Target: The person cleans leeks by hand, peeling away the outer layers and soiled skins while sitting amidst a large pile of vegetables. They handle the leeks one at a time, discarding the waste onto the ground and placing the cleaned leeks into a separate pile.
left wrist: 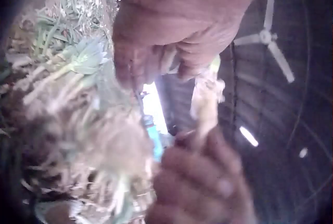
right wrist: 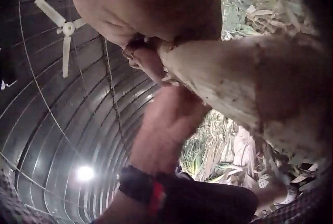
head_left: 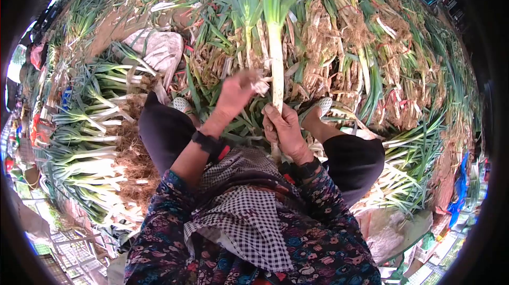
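Stripping seems to go best, I judge, with the base of the long white-stemmed, green-leaved leek point(head_left: 276, 57) kept firm and each dry layer drawn gently along the shaft, so sound flesh doesn't tear. The leek is in front of me, leaves pointing away. My right hand point(head_left: 287, 130) clamps round its lower white end. My left hand point(head_left: 236, 96), blurred and just left of the leek, has curled fingers that seem to pinch a pale papery scrap of peel point(head_left: 260, 86); the hands are apart.

The left hand point(head_left: 233, 96) has room toward the left knee point(head_left: 161, 128); the leek point(head_left: 277, 62) blocks its right.
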`<control>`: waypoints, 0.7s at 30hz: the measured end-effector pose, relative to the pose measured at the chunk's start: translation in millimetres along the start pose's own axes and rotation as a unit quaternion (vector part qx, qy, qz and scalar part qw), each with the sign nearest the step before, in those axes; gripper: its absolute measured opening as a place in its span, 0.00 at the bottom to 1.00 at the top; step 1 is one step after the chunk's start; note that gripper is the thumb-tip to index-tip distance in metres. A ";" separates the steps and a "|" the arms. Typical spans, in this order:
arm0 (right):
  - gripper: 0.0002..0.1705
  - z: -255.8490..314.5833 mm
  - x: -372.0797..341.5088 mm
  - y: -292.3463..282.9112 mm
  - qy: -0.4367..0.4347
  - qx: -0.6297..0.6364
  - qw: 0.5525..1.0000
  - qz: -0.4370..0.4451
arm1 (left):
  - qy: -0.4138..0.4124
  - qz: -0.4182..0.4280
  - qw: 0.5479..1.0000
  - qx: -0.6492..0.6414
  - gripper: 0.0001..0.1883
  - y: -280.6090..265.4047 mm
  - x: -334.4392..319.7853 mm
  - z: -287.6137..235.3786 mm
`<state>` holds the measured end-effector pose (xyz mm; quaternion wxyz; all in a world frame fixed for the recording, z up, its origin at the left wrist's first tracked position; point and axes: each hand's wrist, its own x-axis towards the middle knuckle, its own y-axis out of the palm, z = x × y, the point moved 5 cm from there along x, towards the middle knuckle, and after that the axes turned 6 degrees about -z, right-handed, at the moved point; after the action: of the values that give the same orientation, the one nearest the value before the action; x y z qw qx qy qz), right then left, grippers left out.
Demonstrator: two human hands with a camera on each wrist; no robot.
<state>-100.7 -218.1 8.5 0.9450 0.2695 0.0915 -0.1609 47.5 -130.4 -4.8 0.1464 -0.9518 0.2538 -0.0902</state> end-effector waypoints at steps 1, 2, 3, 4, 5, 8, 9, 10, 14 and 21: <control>0.10 -0.2 -1.1 2.1 0.007 -0.026 1.000 -0.008 | -0.024 -0.015 0.972 -0.232 0.18 -5.4 3.7 -31.5; 0.10 -0.6 -2.1 7.1 0.008 -0.027 1.000 -0.006 | 0.011 -0.015 0.943 -0.333 0.17 -7.0 4.8 -54.3; 0.09 0.2 -3.5 12.0 -0.018 -0.090 0.996 -0.022 | 0.029 -0.029 0.934 -0.355 0.16 -5.8 4.6 -66.4; 0.09 0.9 -4.9 15.5 -0.044 -0.152 0.987 -0.038 | 0.047 -0.044 0.924 -0.376 0.16 -4.8 3.4 -75.3; 0.08 -1.7 -5.5 17.9 -0.060 -0.161 0.985 -0.023 | 0.037 -0.084 0.924 -0.370 0.15 -6.4 -0.2 -78.7; 0.08 -1.2 -9.0 19.4 -0.152 -0.244 0.955 -0.066 | 0.072 -0.140 0.925 -0.346 0.12 -8.7 -8.1 -71.3; 0.08 -4.5 -9.5 17.5 -0.143 -0.261 0.951 -0.079 | 0.048 -0.143 0.916 -0.371 0.11 -8.6 -8.0 -68.3; 0.08 -8.2 -9.1 16.0 -0.142 -0.262 0.951 -0.079 | 0.048 -0.143 0.916 -0.372 0.11 -9.2 -9.0 -67.9; 0.09 -7.8 -10.6 13.9 -0.205 -0.329 0.915 -0.110 | 0.067 -0.129 0.909 -0.390 0.09 -10.9 -9.2 -67.0; 0.08 -7.1 -11.3 16.3 -0.215 -0.331 0.912 -0.111 | 0.338 -0.271 0.896 0.095 0.09 -30.1 -29.3 -114.6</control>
<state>-106.0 -198.3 13.3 0.9529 -0.1123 -0.0366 -0.2794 8.0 -117.3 109.9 0.1117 -0.8776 0.0103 -0.4661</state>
